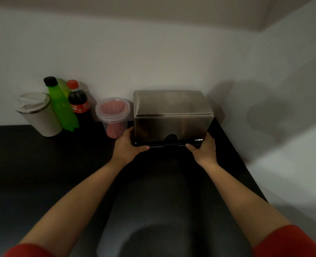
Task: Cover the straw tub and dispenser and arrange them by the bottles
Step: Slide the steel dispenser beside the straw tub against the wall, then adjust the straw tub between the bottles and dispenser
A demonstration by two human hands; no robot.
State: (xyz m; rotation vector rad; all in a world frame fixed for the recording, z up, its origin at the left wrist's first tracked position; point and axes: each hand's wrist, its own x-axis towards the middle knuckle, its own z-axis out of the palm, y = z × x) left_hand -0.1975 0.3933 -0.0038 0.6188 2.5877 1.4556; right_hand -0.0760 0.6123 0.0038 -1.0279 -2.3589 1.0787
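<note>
Your left hand (130, 145) and right hand (202, 147) clamp the steel dispenser (173, 115) at its base corners; it looks rigid, weighty, smooth-sided, so keep the grip low.

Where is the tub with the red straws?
In the head view, the straw tub stands on the black counter by the wall, between the cola bottle and the steel dispenser.

Both forearms are bare from elbow to wrist, with short red sleeves covering the upper arms. The left hand (128, 143) and right hand (205, 148) wear no gloves, rings or watch.
</note>
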